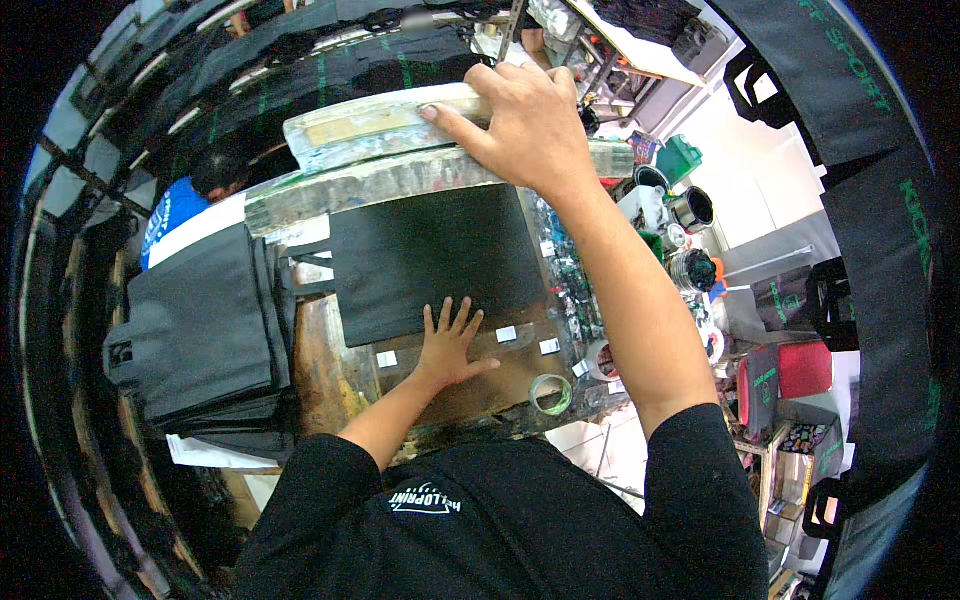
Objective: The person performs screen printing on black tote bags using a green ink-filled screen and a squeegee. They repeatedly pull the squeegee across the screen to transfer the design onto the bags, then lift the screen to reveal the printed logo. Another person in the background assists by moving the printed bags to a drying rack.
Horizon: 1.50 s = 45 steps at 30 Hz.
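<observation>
The right hand (525, 125) is closed around the pale wooden squeegee (385, 125) and holds it at the far edge of the screen frame (400, 180), with the fingers wrapped over its top and the thumb in front. The left hand (447, 345) lies open and flat, fingers spread, on the near part of the frame, just below the black fabric panel (430, 255) that sits in the middle of the stained surface (330, 370). A stack of black bags (200, 330) rests to the left, and a roll of tape (550, 393) lies near the right corner of the frame. To do this step well, I think the flat hand should press firmly so the frame does not slide, and the squeegee should stay level across its whole width, with even pressure. Paint cans (690, 210) stand to the right, well apart from both hands.
</observation>
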Tool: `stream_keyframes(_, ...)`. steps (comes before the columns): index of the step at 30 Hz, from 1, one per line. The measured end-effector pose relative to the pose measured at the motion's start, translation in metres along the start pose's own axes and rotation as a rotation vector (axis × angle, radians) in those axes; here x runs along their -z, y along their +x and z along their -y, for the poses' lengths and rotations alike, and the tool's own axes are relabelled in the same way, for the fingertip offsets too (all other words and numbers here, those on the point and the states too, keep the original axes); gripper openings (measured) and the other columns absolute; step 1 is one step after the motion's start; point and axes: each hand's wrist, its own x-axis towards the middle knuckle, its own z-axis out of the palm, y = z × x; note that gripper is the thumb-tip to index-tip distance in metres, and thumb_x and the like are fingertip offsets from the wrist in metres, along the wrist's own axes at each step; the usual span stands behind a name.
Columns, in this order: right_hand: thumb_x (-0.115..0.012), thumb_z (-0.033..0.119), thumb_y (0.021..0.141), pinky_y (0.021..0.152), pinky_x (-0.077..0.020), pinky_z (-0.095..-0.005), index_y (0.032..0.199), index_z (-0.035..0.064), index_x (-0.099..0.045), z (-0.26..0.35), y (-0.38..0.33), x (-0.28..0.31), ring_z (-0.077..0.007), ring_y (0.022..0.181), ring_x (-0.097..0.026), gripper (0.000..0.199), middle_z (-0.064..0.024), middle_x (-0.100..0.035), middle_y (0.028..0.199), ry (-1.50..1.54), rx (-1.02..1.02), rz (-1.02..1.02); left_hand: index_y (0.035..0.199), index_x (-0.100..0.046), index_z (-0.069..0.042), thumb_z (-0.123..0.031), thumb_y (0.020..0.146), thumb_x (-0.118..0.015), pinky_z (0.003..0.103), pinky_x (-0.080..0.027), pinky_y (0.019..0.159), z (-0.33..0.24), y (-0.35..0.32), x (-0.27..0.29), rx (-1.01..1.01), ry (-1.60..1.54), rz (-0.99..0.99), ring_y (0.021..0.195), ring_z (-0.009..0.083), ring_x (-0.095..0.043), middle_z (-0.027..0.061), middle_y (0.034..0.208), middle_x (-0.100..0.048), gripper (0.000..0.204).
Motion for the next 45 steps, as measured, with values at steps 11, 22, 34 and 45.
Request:
stream_keyframes(11, -0.059, 0.072, 0.094, 0.094, -0.0407, -0.0560, 0.097, 0.0081, -0.076, -0.002, 0.002, 0.002, -0.0355, 0.098, -0.069, 0.066, -0.0157, -0.074, 0.094, 0.005, -0.019, 0.036, 0.160, -0.049, -0.009, -0.096, 0.080, -0.050, 0.077, -0.003, 0.122, -0.027, -0.013, -0.014, -0.037, -0.059, -0.054, 0.161, 0.0495, -0.015, 0.0191, 0.175, -0.026, 0.118)
stream_keyframes(22, -0.062, 0.064, 0.096, 0.093, -0.0392, -0.0518, 0.099, 0.0085, -0.069, 0.018, -0.015, 0.012, -0.0343, 0.098, -0.066, 0.056, -0.0135, -0.070, 0.095, -0.011, -0.015, 0.108, 0.167, -0.030, -0.008, -0.074, 0.093, -0.064, 0.057, -0.033, 0.126, -0.004, -0.011, 0.131, 0.144, -1.192, -0.414, 0.146, 0.0422, -0.050, 0.0249, 0.164, -0.043, 0.104)
stream_keyframes(34, -0.092, 0.026, 0.073, 0.095, -0.0409, -0.0533, 0.132, 0.0157, -0.056, 0.041, -0.221, -0.036, -0.0301, 0.115, -0.060, 0.069, -0.0089, -0.062, 0.116, 0.043, -0.063, 0.681, 0.165, -0.023, -0.004, -0.094, 0.090, -0.038, 0.053, -0.047, 0.116, 0.006, -0.127, 0.109, 0.847, -2.013, -0.472, 0.136, 0.0408, -0.058, 0.0292, 0.149, -0.052, 0.118)
stream_keyframes(45, -0.090, 0.028, 0.074, 0.094, -0.0404, -0.0538, 0.127, 0.0155, -0.057, 0.060, -0.258, -0.041, -0.0292, 0.108, -0.060, 0.064, -0.0076, -0.062, 0.108, 0.077, -0.041, 0.777, 0.167, -0.017, -0.004, -0.091, 0.094, -0.034, 0.051, -0.049, 0.115, 0.025, -0.131, 0.054, 0.931, -1.959, -0.409, 0.134, 0.0424, -0.059, 0.0346, 0.147, -0.052, 0.114)
